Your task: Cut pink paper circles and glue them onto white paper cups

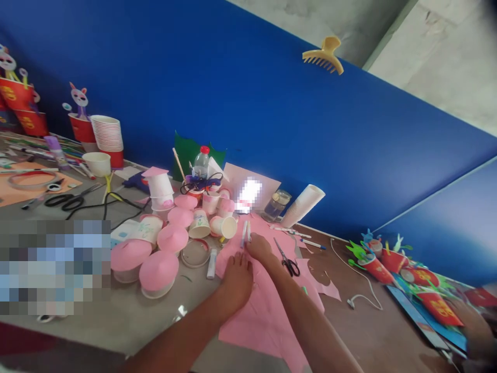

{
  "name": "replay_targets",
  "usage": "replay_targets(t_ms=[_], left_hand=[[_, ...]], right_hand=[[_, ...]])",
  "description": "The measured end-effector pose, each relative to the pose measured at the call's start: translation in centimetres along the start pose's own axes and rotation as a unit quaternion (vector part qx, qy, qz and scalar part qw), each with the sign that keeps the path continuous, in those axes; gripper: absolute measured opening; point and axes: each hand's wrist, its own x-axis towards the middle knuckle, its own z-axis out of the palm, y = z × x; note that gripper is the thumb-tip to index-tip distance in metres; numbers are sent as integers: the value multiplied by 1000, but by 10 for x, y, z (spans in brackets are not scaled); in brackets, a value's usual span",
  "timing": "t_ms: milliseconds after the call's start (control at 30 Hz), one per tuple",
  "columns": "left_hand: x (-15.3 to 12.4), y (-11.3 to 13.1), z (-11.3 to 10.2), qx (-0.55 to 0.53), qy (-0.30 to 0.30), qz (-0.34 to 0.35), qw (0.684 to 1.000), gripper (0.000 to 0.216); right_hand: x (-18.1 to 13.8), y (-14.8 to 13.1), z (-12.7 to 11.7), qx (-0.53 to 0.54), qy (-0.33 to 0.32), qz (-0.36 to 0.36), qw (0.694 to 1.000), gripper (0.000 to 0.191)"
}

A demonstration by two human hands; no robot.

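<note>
My left hand [236, 282] lies flat, fingers spread, on a pink paper sheet [267, 311] spread over the table. My right hand [259, 246] reaches further back on the same sheet and pinches a thin white marker [247, 231] that points away from me. A white glue stick [212, 264] lies just left of my left hand. Black-handled scissors [287, 259] rest on the pink sheet right of my right hand.
Several pink-topped paper cups [159, 272] and white cups [223, 226] crowd the table to the left, with a tape roll [195, 253], a water bottle [201, 163], a glass jar [276, 203] and a stack of cups [108, 135]. Red cup crafts [392, 264] stand at right. A blue wall [272, 103] backs the table.
</note>
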Motion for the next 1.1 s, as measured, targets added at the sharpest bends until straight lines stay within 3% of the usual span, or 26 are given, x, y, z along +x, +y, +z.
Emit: replay_targets(t_ms=[133, 233, 400, 567, 900, 1100], left_hand=[[3, 0, 8, -1, 9, -9, 1000, 53], [4, -2, 9, -10, 9, -6, 1000, 52], [3, -4, 3, -28, 31, -1, 999, 47], [2, -4, -10, -67, 24, 3, 997, 33], [4, -8, -8, -74, 42, 7, 996, 32], [3, -9, -8, -77, 51, 10, 996, 30]], right_hand=[[19, -31, 3, 34, -11, -64, 997, 25], [20, -39, 3, 62, -1, -109, 992, 27], [3, -5, -2, 80, 79, -83, 990, 37], [-9, 34, -2, 70, 99, -37, 992, 36], [12, 6, 18, 50, 76, -83, 992, 38], [22, 9, 18, 63, 106, -97, 988, 20]])
